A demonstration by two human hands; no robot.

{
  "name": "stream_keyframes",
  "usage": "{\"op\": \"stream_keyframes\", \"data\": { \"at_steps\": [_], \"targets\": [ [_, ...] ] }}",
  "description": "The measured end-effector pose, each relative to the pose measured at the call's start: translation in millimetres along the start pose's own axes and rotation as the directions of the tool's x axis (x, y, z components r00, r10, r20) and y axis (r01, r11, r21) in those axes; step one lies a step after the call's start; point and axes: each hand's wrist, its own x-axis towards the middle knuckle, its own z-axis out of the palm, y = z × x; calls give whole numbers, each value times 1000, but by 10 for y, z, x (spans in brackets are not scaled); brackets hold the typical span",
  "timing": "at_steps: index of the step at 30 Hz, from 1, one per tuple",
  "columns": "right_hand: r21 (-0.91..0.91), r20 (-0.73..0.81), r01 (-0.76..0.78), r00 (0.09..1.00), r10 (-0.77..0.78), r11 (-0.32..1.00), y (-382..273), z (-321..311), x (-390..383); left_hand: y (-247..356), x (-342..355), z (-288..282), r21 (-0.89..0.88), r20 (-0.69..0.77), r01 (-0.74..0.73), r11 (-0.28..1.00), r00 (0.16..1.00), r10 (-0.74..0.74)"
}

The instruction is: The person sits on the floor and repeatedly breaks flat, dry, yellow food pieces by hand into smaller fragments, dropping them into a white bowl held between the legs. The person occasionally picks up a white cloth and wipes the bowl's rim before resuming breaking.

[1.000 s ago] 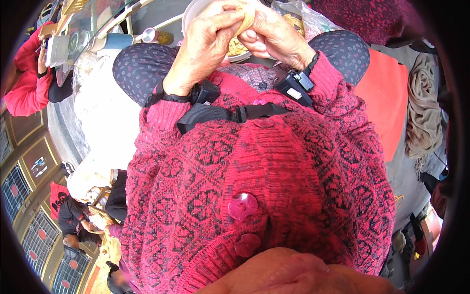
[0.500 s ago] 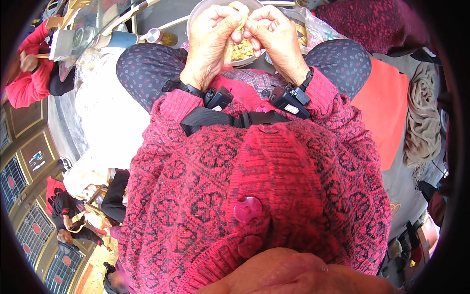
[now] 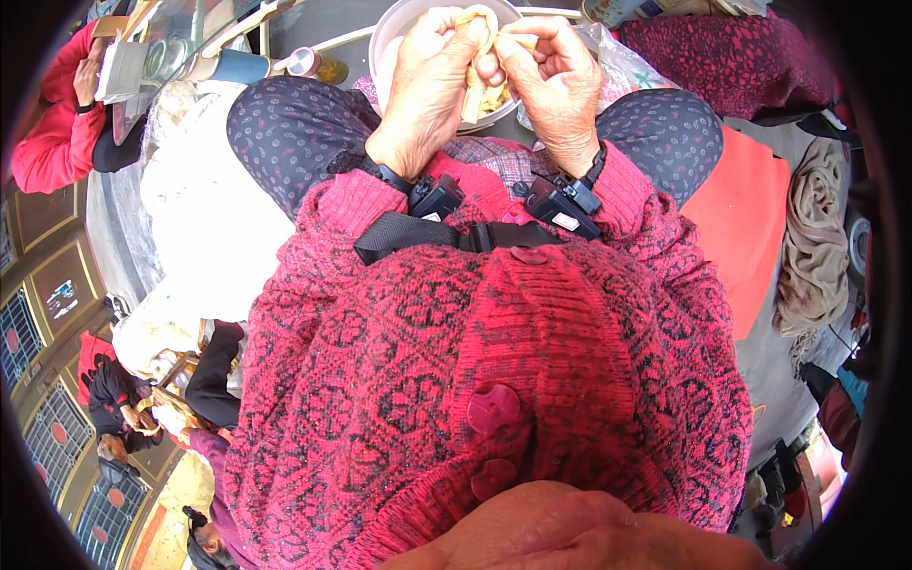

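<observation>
My left hand (image 3: pixel 425 95) is closed on a soft pale-yellow strip (image 3: pixel 473 99), which loops over near the thumb and hangs down. My right hand (image 3: pixel 559 100) pinches part of the same strip beside it, fingers curled. Both are raised above a pale round bowl (image 3: pixel 388 52) holding small yellow pieces (image 3: pixel 495 98), partly hidden by my fingers. The bowl sits just beyond my lap, between my knees in patterned dark trousers (image 3: pixel 290 142).
Clear plastic bags (image 3: pixel 613 66), a jar (image 3: pixel 304 64) and a glass-topped surface (image 3: pixel 190 28) lie beyond. A red-sleeved person (image 3: pixel 57 152) is at left, more people (image 3: pixel 122 408) lower left. Orange cloth (image 3: pixel 739 228) and beige scarf (image 3: pixel 815 237) lie at right.
Both hands have shifted right in the view. The yellow strip now forms a clearer loop, with its end hanging. The red-sleeved person's hands have moved.
</observation>
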Motion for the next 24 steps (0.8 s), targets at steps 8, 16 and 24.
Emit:
{"op": "stream_keyframes", "data": {
  "at_steps": [8, 16, 24],
  "targets": [
    [-284, 228, 213, 962, -150, 935, -229, -57, 87, 126, -99, 116, 400, -281, 72, 913, 959, 47],
    [-513, 271, 551, 832, -484, 659, -227, -41, 210, -217, -35, -68, 898, -36, -224, 377, 819, 573],
    [-661, 375, 483, 876, -305, 575, -418, 10, 167, -183, -8, -135, 932, 297, -363, -25, 720, 627]
  ]
}}
